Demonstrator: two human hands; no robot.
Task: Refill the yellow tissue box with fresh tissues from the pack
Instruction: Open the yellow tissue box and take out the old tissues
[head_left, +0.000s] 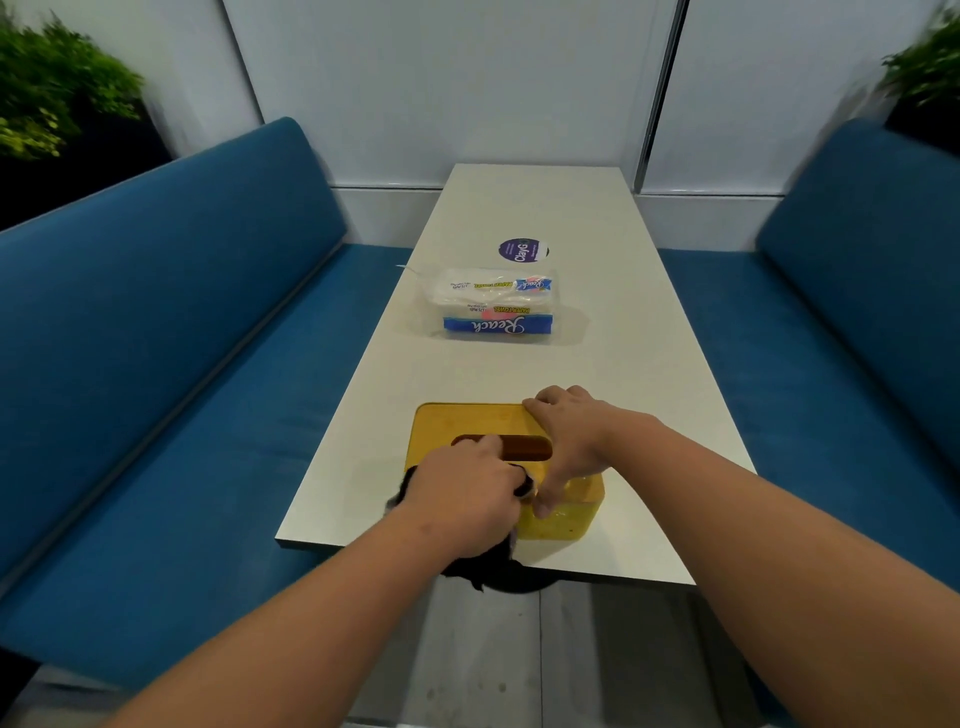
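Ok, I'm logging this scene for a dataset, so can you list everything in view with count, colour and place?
yellow tissue box: one, yellow with a dark slot on top, near end of the table
tissue pack: one, clear wrap with white tissues and blue bands, mid-table beyond the box
round sticker: one, dark purple and white, on the tabletop behind the pack
black cloth: one, black, under the left hand at the box's near-left corner
table: one, white, long, running down the middle
benches: two, blue, one on each side of the table
plants: two, green, upper corners
left hand: one, gripping the black cloth against the box
right hand: one, holding the box's right side, thumb on its front
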